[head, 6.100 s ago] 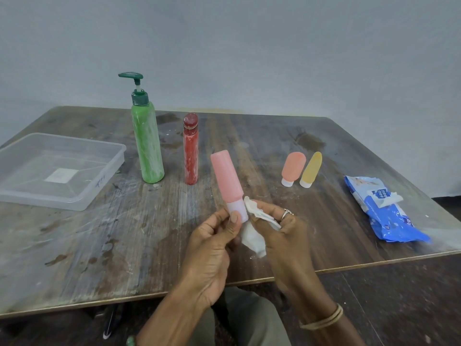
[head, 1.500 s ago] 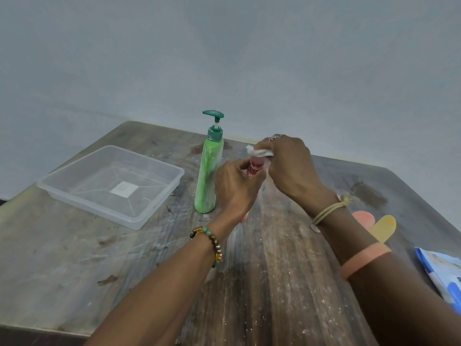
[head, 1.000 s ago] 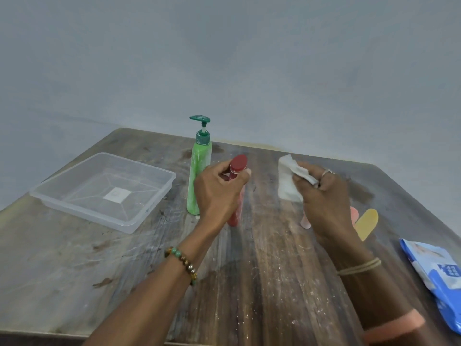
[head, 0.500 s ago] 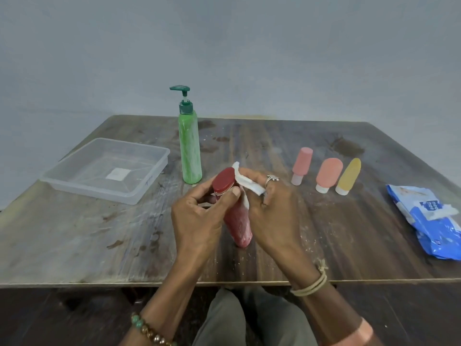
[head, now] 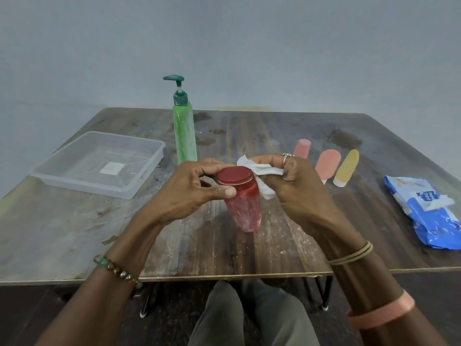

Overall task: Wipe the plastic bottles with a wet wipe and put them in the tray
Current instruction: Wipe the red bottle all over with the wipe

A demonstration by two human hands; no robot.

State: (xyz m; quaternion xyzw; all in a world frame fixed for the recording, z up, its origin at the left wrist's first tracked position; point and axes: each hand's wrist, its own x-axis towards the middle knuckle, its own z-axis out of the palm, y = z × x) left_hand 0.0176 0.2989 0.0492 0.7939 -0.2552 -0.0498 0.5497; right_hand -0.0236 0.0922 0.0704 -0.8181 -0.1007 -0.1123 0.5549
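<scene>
Head view, and nearest the near edge of the table (head: 224, 250) both hands are up over the wood. The left hand (head: 189, 193) grips the red bottle (head: 245, 211) with thumb and fingers curled round its neck, just under the red cap (head: 234, 176), and holds it lifted and tipped toward the camera. The right hand (head: 296, 193) pinches a crumpled wet wipe (head: 262, 171) and presses it to the bottle's right shoulder. This looks like a wipe in progress, and the whitish smears lower on the body suggest more rubbing is needed.

Further back, toward the left edge, sits the clear tray (head: 152, 168), and none of the five bottles is in it. Over on the right lie three small bottles in a row: a yellow bottle (head: 346, 168), a salmon bottle (head: 327, 163) and a small pink bottle (head: 302, 147) partly behind the right hand. Whether any of them has been wiped cannot be told. The blue wipes packet (head: 429, 216) lies at the right edge. Farthest back, the green pump bottle (head: 185, 136) stands upright, streaked.

So it is early going: one bottle is in hand, four wait on the table, and every placement is yet to come.
</scene>
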